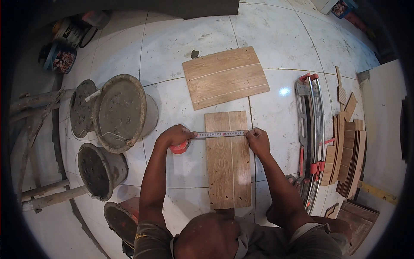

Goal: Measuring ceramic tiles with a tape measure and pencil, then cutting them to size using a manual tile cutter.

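Closest in, the wood-look tile (pixel 227 159) lies flat on the floor (pixel 181 168), long side running away from the person, and a tape measure blade (pixel 221 134) stretches straight across its width near the far end. The left hand (pixel 174 135) is closed around the red tape measure case (pixel 179 147), which rests on the floor just left of the tile. The right hand (pixel 257 139) pinches the blade's free end down at the tile's right edge.

To get a good reading here, I'd judge the blade wants to sit square to the long edges, flat on the face with no sag, the hook tight against the right edge, and the reading taken from directly above.

To the right, a manual tile cutter (pixel 311 129) lies alongside, with a stack of cut tile strips (pixel 347 151) beyond it. To the left stand mortar-caked buckets (pixel 116 114). Farther off, a second, wider wood-look tile (pixel 225 77) lies at a slant on the floor.
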Tool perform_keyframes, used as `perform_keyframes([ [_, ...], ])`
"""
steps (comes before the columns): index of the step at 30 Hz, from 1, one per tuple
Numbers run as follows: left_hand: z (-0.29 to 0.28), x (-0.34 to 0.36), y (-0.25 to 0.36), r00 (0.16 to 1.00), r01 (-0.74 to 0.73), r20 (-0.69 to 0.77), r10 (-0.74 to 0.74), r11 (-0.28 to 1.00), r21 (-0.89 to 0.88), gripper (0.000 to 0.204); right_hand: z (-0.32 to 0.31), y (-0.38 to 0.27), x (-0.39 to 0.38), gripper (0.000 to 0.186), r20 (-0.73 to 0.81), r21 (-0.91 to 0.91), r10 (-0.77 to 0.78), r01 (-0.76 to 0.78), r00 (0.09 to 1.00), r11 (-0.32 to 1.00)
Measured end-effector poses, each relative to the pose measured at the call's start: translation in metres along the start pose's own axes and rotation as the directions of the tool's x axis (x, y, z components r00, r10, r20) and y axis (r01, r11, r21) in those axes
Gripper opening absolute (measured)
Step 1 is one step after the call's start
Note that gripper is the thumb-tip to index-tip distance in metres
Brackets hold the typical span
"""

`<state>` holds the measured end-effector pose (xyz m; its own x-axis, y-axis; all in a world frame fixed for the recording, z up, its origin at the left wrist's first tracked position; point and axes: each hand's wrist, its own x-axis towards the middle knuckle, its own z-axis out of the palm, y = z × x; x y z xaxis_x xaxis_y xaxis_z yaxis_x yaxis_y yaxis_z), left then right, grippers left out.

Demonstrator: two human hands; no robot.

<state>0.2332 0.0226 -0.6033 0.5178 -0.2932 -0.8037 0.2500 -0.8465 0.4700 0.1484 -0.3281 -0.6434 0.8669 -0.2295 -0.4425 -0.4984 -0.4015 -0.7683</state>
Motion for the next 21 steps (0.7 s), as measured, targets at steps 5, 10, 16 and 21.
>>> perform_keyframes([
  [5, 0.0, 0.001, -0.002, 1.0, -0.004, 0.012, 0.004, 1.0, -0.007, 0.054, 0.003, 0.007, 0.003, 0.037, 0.007, -0.024, 0.009, -0.009, 1.0, 1.0],
  [10, 0.0, 0.003, -0.004, 1.0, 0.015, 0.024, -0.013, 0.997, -0.076, 0.052, 0.003, 0.007, 0.004, 0.038, 0.004, -0.041, -0.01, 0.01, 1.0, 0.999],
  [16, 0.002, 0.006, -0.009, 1.0, 0.004, -0.001, -0.004, 0.998, -0.059, 0.053, 0.002, 0.005, 0.003, 0.037, 0.012, -0.054, 0.014, -0.014, 1.0, 0.998],
  [21, 0.003, 0.007, -0.009, 1.0, -0.003, 0.005, 0.003, 0.998, -0.067, 0.053, 0.003, 0.007, 0.003, 0.038, -0.022, -0.084, -0.035, 0.033, 0.999, 0.996],
])
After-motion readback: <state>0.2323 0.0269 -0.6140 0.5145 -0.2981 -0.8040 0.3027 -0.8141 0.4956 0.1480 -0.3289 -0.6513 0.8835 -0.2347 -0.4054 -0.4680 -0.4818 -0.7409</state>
